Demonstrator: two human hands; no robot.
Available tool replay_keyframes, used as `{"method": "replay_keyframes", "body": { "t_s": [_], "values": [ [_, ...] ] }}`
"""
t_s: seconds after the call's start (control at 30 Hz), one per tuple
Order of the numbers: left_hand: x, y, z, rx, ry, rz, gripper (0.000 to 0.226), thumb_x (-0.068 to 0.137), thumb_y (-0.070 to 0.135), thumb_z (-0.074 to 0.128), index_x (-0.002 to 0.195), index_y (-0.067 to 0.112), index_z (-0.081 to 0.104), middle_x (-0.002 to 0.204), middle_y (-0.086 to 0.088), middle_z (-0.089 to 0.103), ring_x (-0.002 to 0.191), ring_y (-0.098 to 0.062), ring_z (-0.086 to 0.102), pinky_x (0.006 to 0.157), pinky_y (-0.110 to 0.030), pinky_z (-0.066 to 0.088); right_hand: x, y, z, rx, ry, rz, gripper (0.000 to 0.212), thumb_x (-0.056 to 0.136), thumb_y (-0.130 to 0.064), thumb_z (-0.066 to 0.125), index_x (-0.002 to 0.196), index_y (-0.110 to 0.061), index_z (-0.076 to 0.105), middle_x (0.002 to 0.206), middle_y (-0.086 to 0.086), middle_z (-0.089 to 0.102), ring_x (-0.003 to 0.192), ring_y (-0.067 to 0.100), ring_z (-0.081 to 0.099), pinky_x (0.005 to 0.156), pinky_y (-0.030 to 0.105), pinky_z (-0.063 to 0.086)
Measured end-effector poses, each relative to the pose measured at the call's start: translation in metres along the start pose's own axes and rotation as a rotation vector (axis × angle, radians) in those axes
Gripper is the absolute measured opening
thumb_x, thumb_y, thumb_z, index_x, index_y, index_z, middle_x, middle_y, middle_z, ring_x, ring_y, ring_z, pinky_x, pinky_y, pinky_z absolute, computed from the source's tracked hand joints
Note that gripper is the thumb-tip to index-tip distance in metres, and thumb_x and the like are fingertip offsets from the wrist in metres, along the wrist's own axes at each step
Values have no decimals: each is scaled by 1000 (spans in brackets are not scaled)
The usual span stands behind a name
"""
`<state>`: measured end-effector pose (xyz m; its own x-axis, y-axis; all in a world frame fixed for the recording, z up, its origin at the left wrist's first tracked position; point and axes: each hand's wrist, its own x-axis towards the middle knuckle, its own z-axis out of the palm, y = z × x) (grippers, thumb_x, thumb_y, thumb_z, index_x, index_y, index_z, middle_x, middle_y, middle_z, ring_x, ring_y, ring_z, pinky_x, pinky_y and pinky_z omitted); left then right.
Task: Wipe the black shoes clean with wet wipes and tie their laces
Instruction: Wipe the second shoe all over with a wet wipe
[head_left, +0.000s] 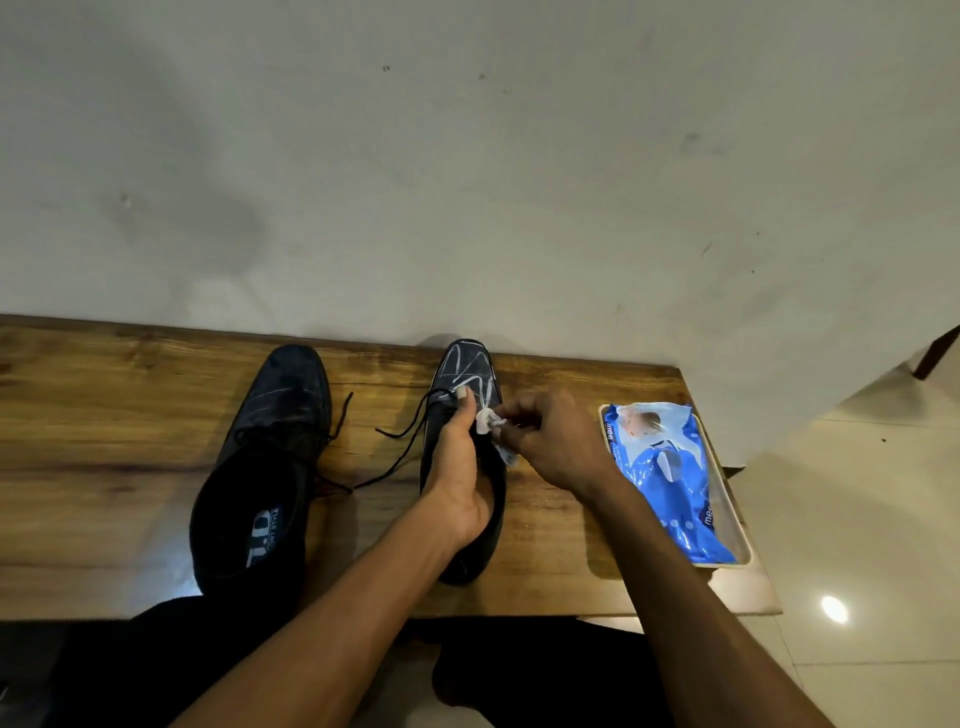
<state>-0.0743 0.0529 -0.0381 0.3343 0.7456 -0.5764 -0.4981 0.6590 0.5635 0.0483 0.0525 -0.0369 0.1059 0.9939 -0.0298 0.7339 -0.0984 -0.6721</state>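
Note:
Two black lace-up shoes stand toes to the wall on a wooden table (104, 415). The left shoe (260, 467) has faint white marks on its toe, and its laces trail loose. The right shoe (467, 364) has bold white scribbles on its toe, and its untied laces (400, 447) spread to the left. My left hand (457, 467) grips this shoe over its middle, thumb up near the marks. My right hand (550, 441) pinches a small crumpled white wet wipe (488, 420) against the shoe's upper.
A blue wet-wipes pack (670, 478) lies in a pale tray (727, 499) at the table's right end. A grey wall rises right behind the shoes. Light tiled floor lies to the right. My dark-clothed legs are below the table's front edge.

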Motion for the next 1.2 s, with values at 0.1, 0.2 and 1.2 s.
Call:
{"method": "replay_keyframes", "body": {
  "t_s": [0.1,0.2,1.2],
  "values": [
    [1,0,0,30,47,-24,65,96,63,44,121,7,68,113,-15,75,108,-26,71,100,-42,53,-7,-5,-2,-11,4,-27,18,90,-23,74,106,-24,79,79,-13,71,66,-8,62,56,6,40],
    [-2,1,-2,18,46,-44,67,96,64,41,124,9,66,114,-14,75,106,-23,72,84,-35,57,-11,-7,-3,3,-13,-74,18,93,-32,70,108,-28,78,88,-10,77,78,0,68,63,17,50],
    [-36,39,-59,-63,-238,20,62,102,55,36,140,11,56,133,-16,65,126,-29,61,109,-41,44,-31,-29,21,-194,313,-431,28,91,-6,70,118,-14,74,112,3,66,103,16,63,87,27,53]
  ]
}}
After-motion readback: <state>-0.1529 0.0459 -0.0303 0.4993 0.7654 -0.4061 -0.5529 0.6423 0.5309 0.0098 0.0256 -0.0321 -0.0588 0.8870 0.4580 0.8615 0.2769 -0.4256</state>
